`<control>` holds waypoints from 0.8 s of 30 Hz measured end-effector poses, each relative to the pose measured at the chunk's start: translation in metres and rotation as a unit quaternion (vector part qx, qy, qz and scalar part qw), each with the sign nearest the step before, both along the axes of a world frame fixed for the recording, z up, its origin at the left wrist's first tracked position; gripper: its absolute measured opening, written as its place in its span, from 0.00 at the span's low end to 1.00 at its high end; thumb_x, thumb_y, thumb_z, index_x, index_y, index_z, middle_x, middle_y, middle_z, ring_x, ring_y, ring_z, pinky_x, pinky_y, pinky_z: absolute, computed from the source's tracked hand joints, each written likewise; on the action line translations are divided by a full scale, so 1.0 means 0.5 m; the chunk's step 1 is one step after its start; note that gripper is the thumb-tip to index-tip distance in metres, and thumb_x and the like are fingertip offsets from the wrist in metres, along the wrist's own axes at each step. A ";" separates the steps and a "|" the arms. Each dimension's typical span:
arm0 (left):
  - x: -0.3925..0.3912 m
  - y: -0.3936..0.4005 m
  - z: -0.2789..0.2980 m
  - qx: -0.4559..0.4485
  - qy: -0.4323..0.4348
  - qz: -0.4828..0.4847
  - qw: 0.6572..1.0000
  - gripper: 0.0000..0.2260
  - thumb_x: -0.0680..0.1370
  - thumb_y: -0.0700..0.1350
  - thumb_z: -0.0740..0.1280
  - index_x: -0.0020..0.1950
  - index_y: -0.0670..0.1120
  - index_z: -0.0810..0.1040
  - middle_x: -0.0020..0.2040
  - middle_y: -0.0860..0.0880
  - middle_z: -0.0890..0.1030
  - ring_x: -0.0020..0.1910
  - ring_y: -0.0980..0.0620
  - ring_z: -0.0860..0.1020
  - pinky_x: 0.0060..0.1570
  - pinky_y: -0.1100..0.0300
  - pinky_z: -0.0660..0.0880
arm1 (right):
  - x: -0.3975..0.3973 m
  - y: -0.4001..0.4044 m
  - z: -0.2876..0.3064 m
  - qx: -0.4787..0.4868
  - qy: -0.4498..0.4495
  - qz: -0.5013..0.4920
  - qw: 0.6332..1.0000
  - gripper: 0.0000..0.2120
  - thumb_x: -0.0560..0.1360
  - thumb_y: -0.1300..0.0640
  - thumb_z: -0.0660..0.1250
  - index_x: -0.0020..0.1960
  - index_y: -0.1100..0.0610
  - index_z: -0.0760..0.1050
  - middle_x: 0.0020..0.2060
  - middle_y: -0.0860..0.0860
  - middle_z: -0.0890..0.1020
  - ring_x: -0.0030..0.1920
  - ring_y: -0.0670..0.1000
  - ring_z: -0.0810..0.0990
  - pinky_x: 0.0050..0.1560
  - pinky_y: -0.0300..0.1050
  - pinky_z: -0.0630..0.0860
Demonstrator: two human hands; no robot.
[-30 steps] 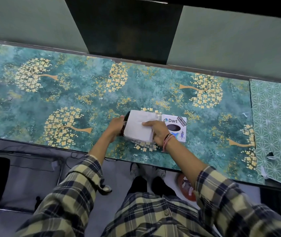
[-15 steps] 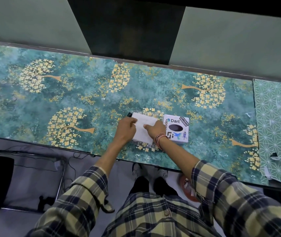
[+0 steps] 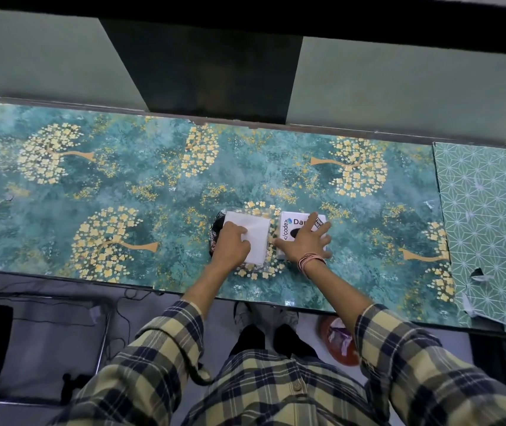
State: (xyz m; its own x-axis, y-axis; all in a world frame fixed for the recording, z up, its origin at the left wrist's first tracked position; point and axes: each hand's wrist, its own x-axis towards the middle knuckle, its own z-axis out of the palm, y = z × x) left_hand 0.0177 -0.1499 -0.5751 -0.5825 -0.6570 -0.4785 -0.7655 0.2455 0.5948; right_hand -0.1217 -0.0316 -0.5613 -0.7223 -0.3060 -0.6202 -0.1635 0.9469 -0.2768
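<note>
Head view: left hand, fingers laid on top, presses the white packet beneath it onto the table. Right hand, fingers spread, has quit the packet since half a second ago and covers the sticker box beside the left hand. Judged: packet set down, box next.

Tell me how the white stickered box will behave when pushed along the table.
The white stickered box looks squat and flat-bottomed, so it should slide, not tip or roll. It appears to be thin card: probably light, and apt to dent under hard pressure. The table covering looks glossy, so it may skid easily under the spread right hand.
</note>
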 end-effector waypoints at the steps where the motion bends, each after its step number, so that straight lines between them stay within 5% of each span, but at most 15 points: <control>1: -0.002 0.003 0.000 -0.006 0.008 0.003 1.000 0.18 0.77 0.38 0.67 0.67 0.37 0.78 0.66 0.38 0.75 0.61 0.40 0.77 0.62 0.52 0.73 | -0.005 0.003 0.003 -0.006 0.000 -0.007 1.000 0.63 0.64 0.35 0.77 0.81 0.52 0.38 0.80 0.65 0.44 0.77 0.72 0.54 0.68 0.74 0.62; 5: -0.021 0.022 0.032 -0.012 0.088 0.038 0.995 0.14 0.79 0.42 0.69 0.63 0.38 0.82 0.61 0.41 0.81 0.54 0.47 0.80 0.57 0.56 0.75 | -0.050 0.031 0.022 -0.116 -0.048 -0.093 0.988 0.57 0.61 0.35 0.77 0.80 0.52 0.51 0.72 0.62 0.65 0.68 0.68 0.70 0.65 0.65 0.73; 8: -0.049 0.043 0.071 0.103 0.166 0.105 0.975 0.17 0.77 0.50 0.72 0.62 0.42 0.83 0.58 0.46 0.84 0.56 0.49 0.81 0.59 0.53 0.78 | -0.094 0.076 0.049 -0.293 -0.145 -0.185 0.927 0.34 0.63 0.46 0.76 0.64 0.56 0.70 0.55 0.54 0.81 0.56 0.62 0.81 0.55 0.59 0.81; 12: -0.091 0.073 0.093 0.362 0.214 0.135 0.897 0.30 0.73 0.57 0.71 0.72 0.44 0.76 0.67 0.44 0.79 0.67 0.45 0.77 0.65 0.46 0.76 | -0.112 0.127 0.099 -0.393 -0.246 -0.200 0.863 0.26 0.67 0.53 0.70 0.65 0.52 0.76 0.58 0.54 0.80 0.53 0.59 0.80 0.45 0.51 0.77; 17: -0.117 0.112 0.096 0.497 0.251 0.134 0.819 0.25 0.72 0.55 0.71 0.66 0.46 0.80 0.61 0.42 0.82 0.58 0.43 0.79 0.66 0.40 0.73 | -0.100 0.146 0.139 -0.439 -0.286 -0.175 0.833 0.25 0.67 0.55 0.67 0.64 0.44 0.78 0.58 0.55 0.80 0.51 0.57 0.78 0.45 0.50 0.76; 24: -0.120 0.125 0.099 0.473 0.253 0.127 0.835 0.25 0.70 0.56 0.72 0.63 0.46 0.81 0.61 0.40 0.83 0.57 0.42 0.80 0.60 0.44 0.75 | -0.091 0.159 0.139 -0.444 -0.298 -0.191 0.823 0.25 0.66 0.56 0.67 0.61 0.39 0.80 0.59 0.54 0.81 0.52 0.57 0.78 0.42 0.48 0.77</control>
State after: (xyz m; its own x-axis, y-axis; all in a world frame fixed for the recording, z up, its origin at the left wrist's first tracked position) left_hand -0.0421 -0.0873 -0.5256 -0.7669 -0.2583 -0.5875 -0.3135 -0.6480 0.6941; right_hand -0.1672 0.0477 -0.4919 -0.5189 -0.6509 -0.5541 0.5152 0.2791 -0.8104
